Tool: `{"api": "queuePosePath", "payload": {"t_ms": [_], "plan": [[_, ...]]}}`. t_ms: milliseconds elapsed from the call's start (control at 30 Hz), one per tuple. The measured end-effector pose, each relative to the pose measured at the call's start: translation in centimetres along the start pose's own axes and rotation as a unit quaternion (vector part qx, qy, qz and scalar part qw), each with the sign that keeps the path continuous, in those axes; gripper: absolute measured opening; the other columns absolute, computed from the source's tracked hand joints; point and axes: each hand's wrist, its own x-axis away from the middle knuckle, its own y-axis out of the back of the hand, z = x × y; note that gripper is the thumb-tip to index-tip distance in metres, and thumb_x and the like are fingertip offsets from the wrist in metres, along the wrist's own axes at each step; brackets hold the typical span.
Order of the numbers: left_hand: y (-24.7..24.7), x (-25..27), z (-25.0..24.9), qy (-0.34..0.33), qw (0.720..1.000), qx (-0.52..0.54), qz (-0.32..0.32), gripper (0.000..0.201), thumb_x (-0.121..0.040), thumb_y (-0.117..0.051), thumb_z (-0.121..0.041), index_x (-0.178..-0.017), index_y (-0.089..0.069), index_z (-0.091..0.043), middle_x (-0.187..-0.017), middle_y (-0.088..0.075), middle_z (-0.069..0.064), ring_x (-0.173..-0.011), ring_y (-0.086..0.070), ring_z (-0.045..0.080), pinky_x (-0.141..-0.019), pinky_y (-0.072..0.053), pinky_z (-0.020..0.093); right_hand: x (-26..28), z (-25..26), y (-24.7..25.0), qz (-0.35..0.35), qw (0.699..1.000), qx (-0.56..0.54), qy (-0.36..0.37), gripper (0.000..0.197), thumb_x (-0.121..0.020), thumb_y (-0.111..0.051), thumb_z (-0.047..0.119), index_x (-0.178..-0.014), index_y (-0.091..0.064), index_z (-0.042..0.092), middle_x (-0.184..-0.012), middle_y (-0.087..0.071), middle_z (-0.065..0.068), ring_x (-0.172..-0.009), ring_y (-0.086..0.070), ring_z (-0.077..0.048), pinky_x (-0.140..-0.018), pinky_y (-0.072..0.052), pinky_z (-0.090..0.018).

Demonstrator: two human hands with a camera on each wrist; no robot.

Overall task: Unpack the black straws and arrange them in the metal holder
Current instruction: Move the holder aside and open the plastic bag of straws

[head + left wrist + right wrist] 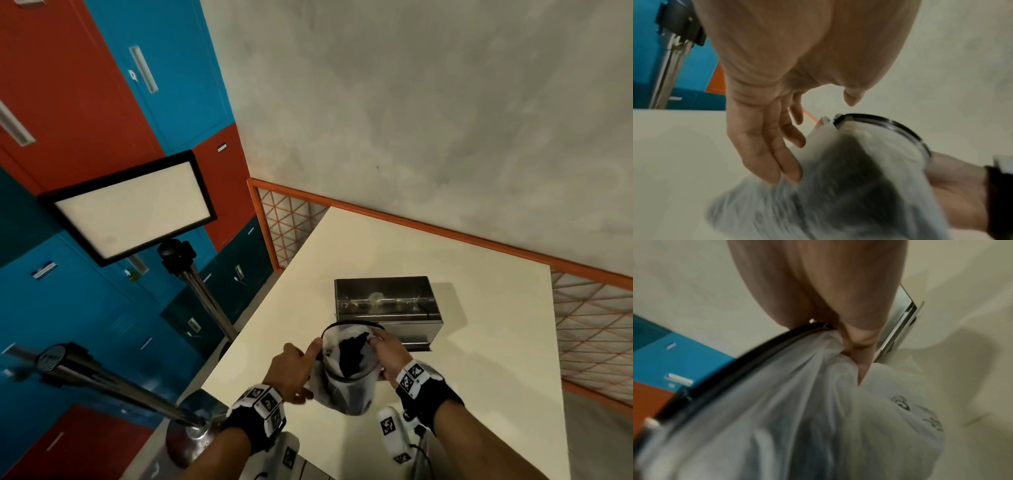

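A clear plastic bag (346, 387) with a black zip rim stands open on the white table (462, 342). A dark bunch of black straws (352, 353) shows inside it. My left hand (294, 370) lies against the bag's left side; in the left wrist view its fingers (764, 138) are straight on the bag (838, 186) and the thumb is apart. My right hand (385, 349) pinches the bag's right rim, seen close as my right hand (857, 344) gathering the plastic (797, 402). The metal holder (383, 291), an open rectangular steel box, sits just behind the bag.
An orange mesh fence (445, 236) borders the table's far and right sides. Left of the table stand two metal posts (209, 301), a framed light panel (133, 209) and blue and red lockers. A white marker-tagged device (390, 428) lies at the near edge.
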Motion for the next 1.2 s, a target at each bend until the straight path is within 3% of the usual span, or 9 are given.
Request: {"api": "queuePosePath", "payload": {"t_ms": [200, 400, 533, 633, 700, 833, 933, 1067, 1200], "plan": [[-1.8, 1.6, 0.5, 0.05, 0.977, 0.187, 0.091, 0.062, -0.09, -0.059, -0.063, -0.119, -0.033, -0.015, -0.117, -0.054, 0.02, -0.074, -0.072, 0.047, -0.06, -0.06, 0.048, 1.8, 1.5, -2.1, 0.039, 0.993, -0.105, -0.041, 0.032, -0.089, -0.046, -0.003, -0.118, -0.058, 0.003, -0.109, -0.066, -0.03, -0.086, -0.064, -0.036, -0.07, -0.054, -0.043], [-2.5, -1.1, -1.1, 0.005, 0.95, 0.308, 0.055, 0.032, -0.095, -0.056, -0.009, -0.122, -0.04, -0.005, -0.126, -0.052, 0.022, -0.1, -0.064, 0.039, -0.065, -0.059, 0.052, 2.4, 2.0, -1.9, 0.063, 0.994, 0.075, -0.051, 0.026, -0.094, -0.05, 0.023, -0.119, -0.053, 0.022, -0.117, -0.052, -0.006, -0.099, -0.054, -0.03, -0.076, -0.056, -0.055], [-3.4, -2.0, -0.8, -0.026, 0.952, 0.303, 0.029, 0.068, -0.071, -0.076, -0.035, -0.122, -0.047, -0.001, -0.12, -0.059, 0.026, -0.098, -0.068, 0.038, -0.064, -0.06, 0.051, 2.9, 2.2, -1.6, 0.068, 0.99, -0.069, -0.102, 0.021, -0.097, -0.047, 0.017, -0.116, -0.056, 0.018, -0.119, -0.052, -0.015, -0.105, -0.051, -0.042, -0.074, -0.054, -0.066], [-3.4, -2.1, -0.6, -0.053, 0.941, 0.333, 0.0, 0.035, -0.086, -0.06, -0.002, -0.118, -0.046, -0.006, -0.114, -0.061, 0.024, -0.088, -0.068, 0.038, -0.068, -0.06, 0.046, 3.1, 2.1, -1.1, 0.061, 0.984, -0.152, -0.074, 0.022, -0.092, -0.047, 0.004, -0.109, -0.06, 0.009, -0.113, -0.059, -0.019, -0.106, -0.056, -0.04, -0.079, -0.055, -0.062], [-3.4, -2.3, -0.3, -0.058, 0.942, 0.33, -0.005, 0.039, -0.09, -0.048, 0.014, -0.123, -0.046, -0.007, -0.112, -0.062, 0.02, -0.087, -0.067, 0.033, -0.066, -0.058, 0.04, 3.0, 1.6, -1.2, 0.052, 0.983, -0.169, -0.057, 0.028, -0.089, -0.044, -0.005, -0.111, -0.06, 0.004, -0.104, -0.062, -0.02, -0.092, -0.061, -0.038, -0.076, -0.057, -0.055], [-3.7, -1.4, 0.1, -0.003, 0.955, 0.297, 0.021, 0.032, -0.095, -0.056, -0.002, -0.121, -0.038, -0.01, -0.111, -0.061, 0.021, -0.084, -0.069, 0.037, -0.072, -0.062, 0.05, 1.9, 0.3, -1.1, -0.021, 0.986, -0.162, -0.024, 0.047, -0.079, -0.037, -0.021, -0.116, -0.058, 0.0, -0.084, -0.061, -0.019, -0.069, -0.058, -0.029, -0.056, -0.048, -0.034], [-3.7, -1.1, 0.5, 0.017, 0.964, 0.26, 0.056, 0.031, -0.095, -0.058, -0.012, -0.116, -0.036, -0.01, -0.108, -0.063, 0.024, -0.074, -0.07, 0.041, -0.073, -0.061, 0.055, 1.1, -0.3, -1.2, -0.029, 0.993, -0.111, -0.023, 0.052, -0.076, -0.042, -0.021, -0.112, -0.055, 0.015, -0.097, -0.064, -0.019, -0.083, -0.062, -0.035, -0.068, -0.051, -0.042], [-3.7, -1.8, 1.3, 0.004, 0.986, 0.162, 0.031, 0.041, -0.089, -0.059, -0.011, -0.123, -0.037, -0.012, -0.111, -0.062, 0.018, -0.071, -0.071, 0.035, -0.07, -0.062, 0.056, -2.0, -4.0, -0.7, -0.036, 0.989, 0.141, 0.037, 0.058, -0.07, -0.057, 0.017, -0.127, -0.052, 0.029, -0.113, -0.069, -0.011, -0.095, -0.067, -0.03, -0.079, -0.055, -0.04], [-2.9, -1.7, 1.5, -0.003, 0.999, 0.038, 0.027, 0.054, -0.089, -0.067, -0.02, -0.133, -0.036, -0.015, -0.12, -0.055, 0.012, -0.094, -0.066, 0.033, -0.069, -0.063, 0.047, 0.4, -3.2, 0.1, -0.02, 0.971, 0.229, 0.06, 0.061, -0.081, -0.058, 0.017, -0.139, -0.045, 0.031, -0.122, -0.062, -0.011, -0.102, -0.064, -0.034, -0.081, -0.058, -0.044]]}}
